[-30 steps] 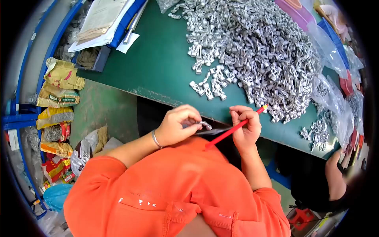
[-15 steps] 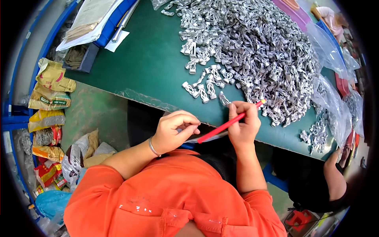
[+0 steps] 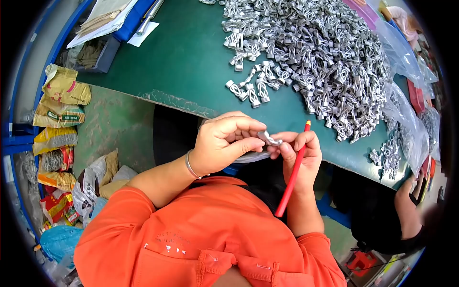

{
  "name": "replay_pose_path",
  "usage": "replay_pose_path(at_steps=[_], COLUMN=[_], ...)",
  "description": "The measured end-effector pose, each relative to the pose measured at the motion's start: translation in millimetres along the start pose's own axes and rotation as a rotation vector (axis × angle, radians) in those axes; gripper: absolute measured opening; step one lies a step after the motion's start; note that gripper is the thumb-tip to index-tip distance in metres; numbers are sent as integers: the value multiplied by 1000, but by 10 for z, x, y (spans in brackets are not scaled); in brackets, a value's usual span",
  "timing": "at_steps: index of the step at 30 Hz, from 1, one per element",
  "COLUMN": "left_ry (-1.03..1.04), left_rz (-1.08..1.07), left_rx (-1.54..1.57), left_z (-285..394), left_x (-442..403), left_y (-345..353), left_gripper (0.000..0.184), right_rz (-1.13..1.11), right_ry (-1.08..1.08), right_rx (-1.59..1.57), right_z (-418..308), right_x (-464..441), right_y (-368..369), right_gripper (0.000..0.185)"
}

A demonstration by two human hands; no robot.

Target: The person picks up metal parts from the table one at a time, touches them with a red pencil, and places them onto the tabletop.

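A small silvery metal part with twisted wire loops [image 3: 269, 138] is held between my two hands just off the table's front edge. My left hand [image 3: 221, 143] pinches its thicker end between thumb and fingers. The fingertips of my right hand [image 3: 302, 155] are at its other end. That same hand also grips a long red pen-like stick [image 3: 292, 182], which slants with its yellowish tip up and away from me. Beyond my hands, a big heap of similar metal parts [image 3: 315, 62] covers the table, with several loose ones [image 3: 248, 92] at its near edge.
The green table [image 3: 167, 62] has a worn front edge. Papers [image 3: 103, 21] and a grey bin [image 3: 101, 57] stand at the far left. Clear plastic bags [image 3: 406, 124] lie on the right beside a smaller pile [image 3: 389, 158]. Another person's arm [image 3: 408, 210] is at the right.
My right hand has brought the metal part from the table back toward me. My left hand has moved right and taken hold of it. The red stick has swung steeper.
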State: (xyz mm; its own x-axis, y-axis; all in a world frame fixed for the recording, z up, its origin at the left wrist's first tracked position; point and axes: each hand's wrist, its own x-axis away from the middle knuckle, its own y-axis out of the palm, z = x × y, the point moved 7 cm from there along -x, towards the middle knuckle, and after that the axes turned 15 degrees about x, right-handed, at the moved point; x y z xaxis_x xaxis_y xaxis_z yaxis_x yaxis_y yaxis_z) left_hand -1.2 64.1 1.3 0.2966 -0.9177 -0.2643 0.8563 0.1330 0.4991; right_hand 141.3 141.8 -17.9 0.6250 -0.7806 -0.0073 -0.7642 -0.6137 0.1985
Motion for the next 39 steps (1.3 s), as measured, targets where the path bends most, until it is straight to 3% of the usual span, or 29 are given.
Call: replay_pose_path(at_steps=[8, 11, 13, 14, 15, 19, 23, 27, 30, 33, 34, 37, 39], left_ry=[109, 83, 25, 13, -21, -91, -57, -38, -117, -97, -114, -143, -165], left_rz=[-21, -60, -35, -35, 75, 69, 23, 37, 16, 8, 96, 205, 206], left_rx=[-168, -275, -387, -486, -414, -492, -513, -501, -483, -455, -338, -119, -13], left_z=[133, 164, 97, 83, 25, -21, 45, 92, 36, 13, -16, -42, -24], left_x=[125, 203, 273, 287, 309, 357, 302, 265, 229, 191, 184, 126, 82], left_y=[11, -33, -125, -146, -180, -215, -146, -171, -194, -183, -235, -309, -296], left_gripper=[25, 28, 28, 29, 21, 18, 14, 13, 16, 22, 27, 40, 38], right_rz=[75, -44, -14, 56, 129, 115, 115, 198, 198, 216, 206, 58, -30], right_ry=[-587, -578, -585, -605, -620, -673, -716, -548, -657, -520, -531, -240, -230], right_rx=[529, 551, 523, 654, 784, 1050, 1173, 1167, 1260, 1047, 931, 406, 305], right_z=[-335, -379, -365, -363, -377, -435, -304, -197, -292, -246, -266, -114, -131], right_x=[178, 157, 85, 41, 16, -304, -575, -640, -621, -598, -560, -424, -320], right_y=[94, 129, 107, 79, 59, 230, 383, 241, 301, 193, 180, 163, 220], right_gripper=[30, 30, 29, 28, 27, 25, 29, 28, 27, 27, 26, 30, 31])
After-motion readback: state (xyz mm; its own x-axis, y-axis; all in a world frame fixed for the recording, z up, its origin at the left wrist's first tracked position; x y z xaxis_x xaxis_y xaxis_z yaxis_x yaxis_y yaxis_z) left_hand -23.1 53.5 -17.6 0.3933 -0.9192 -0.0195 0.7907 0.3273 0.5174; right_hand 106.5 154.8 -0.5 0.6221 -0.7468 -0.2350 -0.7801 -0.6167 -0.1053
